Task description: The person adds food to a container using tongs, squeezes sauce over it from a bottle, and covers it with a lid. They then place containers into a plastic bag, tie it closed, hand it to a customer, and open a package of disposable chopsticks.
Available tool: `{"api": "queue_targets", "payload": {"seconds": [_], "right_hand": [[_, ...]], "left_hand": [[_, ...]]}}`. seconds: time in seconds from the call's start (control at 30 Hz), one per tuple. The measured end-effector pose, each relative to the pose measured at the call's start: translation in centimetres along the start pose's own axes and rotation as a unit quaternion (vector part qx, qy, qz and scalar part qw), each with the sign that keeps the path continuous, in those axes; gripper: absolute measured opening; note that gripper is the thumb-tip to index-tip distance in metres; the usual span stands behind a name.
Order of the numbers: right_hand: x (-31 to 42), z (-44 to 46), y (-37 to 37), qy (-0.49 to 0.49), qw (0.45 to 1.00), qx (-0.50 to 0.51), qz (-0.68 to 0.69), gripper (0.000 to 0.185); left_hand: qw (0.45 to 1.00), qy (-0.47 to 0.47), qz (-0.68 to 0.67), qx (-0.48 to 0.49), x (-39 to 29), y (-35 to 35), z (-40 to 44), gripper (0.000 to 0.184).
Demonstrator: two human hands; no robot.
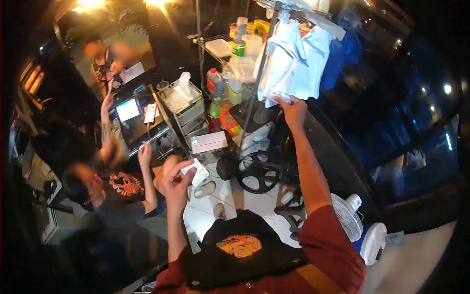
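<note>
Between the thumb and fingers of my left hand [176, 182] is a small white paper slip [198, 173] with faint print. My right hand [293, 112] reaches up and forward, its fingers closed on the lower edge of a white plastic bag [281, 59]. That bag hangs in a bunch from a dark upright pole. Beside it hangs another white bag [313, 61], with a blue one [342, 54] further right.
A seated person [122, 191] is close on my left, near a counter with a lit tablet [128, 110] and a phone [151, 113]. Another person [100, 63] stands beyond. Ahead are a tissue cart [188, 115] and a wire shelf of containers; a fan [346, 215] stands right.
</note>
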State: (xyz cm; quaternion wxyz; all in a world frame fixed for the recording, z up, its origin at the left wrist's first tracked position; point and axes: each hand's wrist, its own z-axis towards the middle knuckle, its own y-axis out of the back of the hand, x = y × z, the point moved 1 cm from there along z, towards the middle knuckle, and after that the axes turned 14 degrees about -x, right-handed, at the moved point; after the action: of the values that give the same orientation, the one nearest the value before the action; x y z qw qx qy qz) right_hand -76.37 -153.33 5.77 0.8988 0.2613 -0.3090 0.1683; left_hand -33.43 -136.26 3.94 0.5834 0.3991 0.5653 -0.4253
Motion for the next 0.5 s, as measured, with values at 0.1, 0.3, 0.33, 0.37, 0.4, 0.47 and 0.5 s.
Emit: {"api": "queue_targets", "payload": {"seconds": [0.1,0.3,0.33,0.37,0.4,0.47,0.5], "right_hand": [[-2.3,1.5,0.6,-0.060,0.987,0.109,0.105,0.039],[-10.4,3.0,1.2,-0.391,0.830,0.186,0.352,0.037],[-12.5,2.1,-0.9,-0.411,0.831,0.178,0.330,0.039],[-14.0,1.0,-3.2,-0.430,0.832,0.169,0.308,0.041],[-14.7,0.3,-5.2,-0.450,0.831,0.159,0.286,0.043],[-14.2,-0.2,-7.9,-0.530,0.714,0.141,0.436,0.045],[-16.5,-0.8,-9.5,-0.492,0.661,0.164,0.543,0.042]], "left_hand": [[0.988,-0.101,-0.048,0.111,-0.9,-4.9,3.4,0.018],[0.989,-0.056,-0.083,0.109,-2.0,-15.3,5.4,0.024],[0.981,-0.014,-0.138,0.137,-2.2,-16.7,5.3,0.037],[0.981,-0.005,-0.140,0.130,-2.8,-18.1,5.0,0.038],[0.982,0.005,-0.141,0.125,-3.1,-19.4,4.8,0.038],[0.986,0.006,-0.115,0.123,-2.8,-21.6,4.6,0.036],[0.987,0.008,-0.100,0.123,-2.5,-22.7,4.4,0.035]]}}
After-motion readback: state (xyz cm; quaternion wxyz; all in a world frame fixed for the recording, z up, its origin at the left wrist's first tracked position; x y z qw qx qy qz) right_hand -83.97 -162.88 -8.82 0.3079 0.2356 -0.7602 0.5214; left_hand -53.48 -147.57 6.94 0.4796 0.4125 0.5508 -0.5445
